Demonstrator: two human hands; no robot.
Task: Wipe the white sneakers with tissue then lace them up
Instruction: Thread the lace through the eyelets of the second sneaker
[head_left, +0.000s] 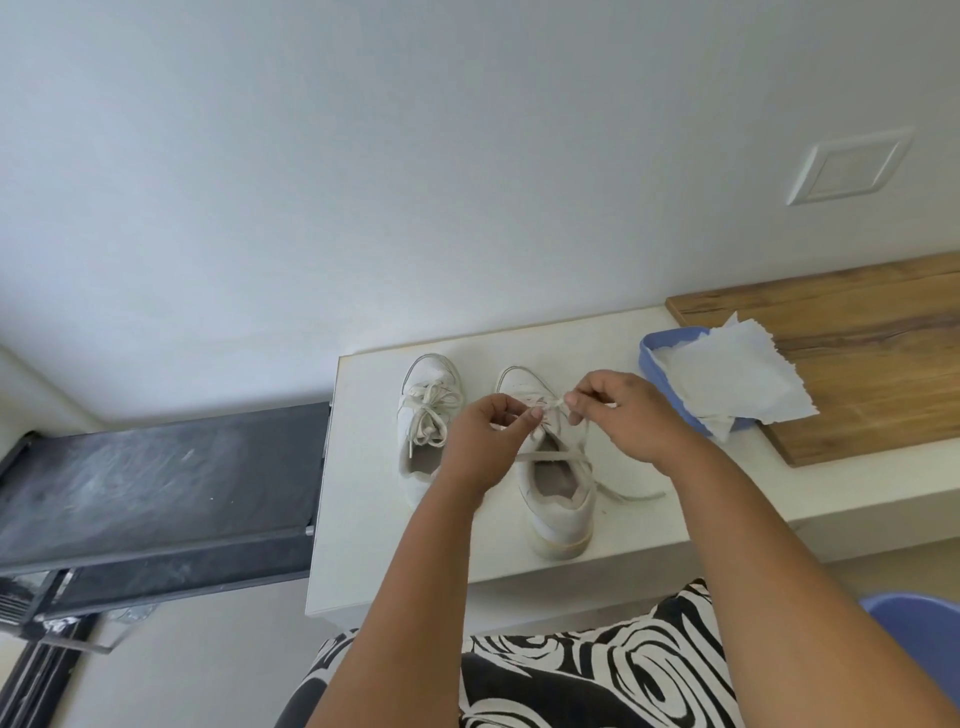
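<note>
Sneakers (556, 467) sit on a white table (363, 519) (against a pale wall (363, 182)), both hands pinching laces (558, 456).

The left hand (488, 441) and its forearm are covering the right side and heel of the left sneaker (423, 415). The right hand (618, 415) is hiding part of the laces (550, 456) over the right sneaker (550, 467), so how the fingers are pinching them is too small to tell. Tissue (727, 384) is hiding most of the blue tray (655, 370). The picture's right edge is cutting off the wooden board (857, 364), the table (374, 493), and a blue tub (919, 634).
</note>
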